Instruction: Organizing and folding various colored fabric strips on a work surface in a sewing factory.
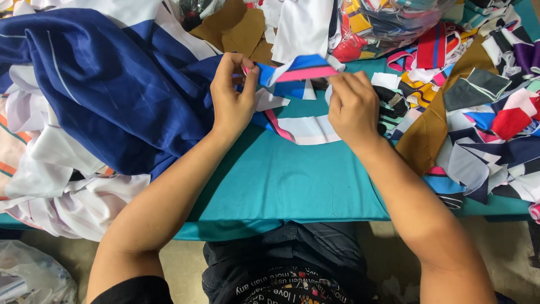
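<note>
Together, left hand (232, 95) and right hand (353, 107) pinch a pink-and-blue striped fabric strip (301, 70) (stretched taut) above the teal-covered counter (292, 180).

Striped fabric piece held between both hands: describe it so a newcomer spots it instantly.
Start at the teal table cover; above its middle, the left hand and right hand pinch one folded fabric piece. Unlike the plain navy cloth to its left, it carries blue, pink and white bands.

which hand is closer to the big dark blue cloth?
Left. The left hand sits right at the edge of the dark blue cloth; the right hand is farther off, across the striped strip both hands pinch.
</note>
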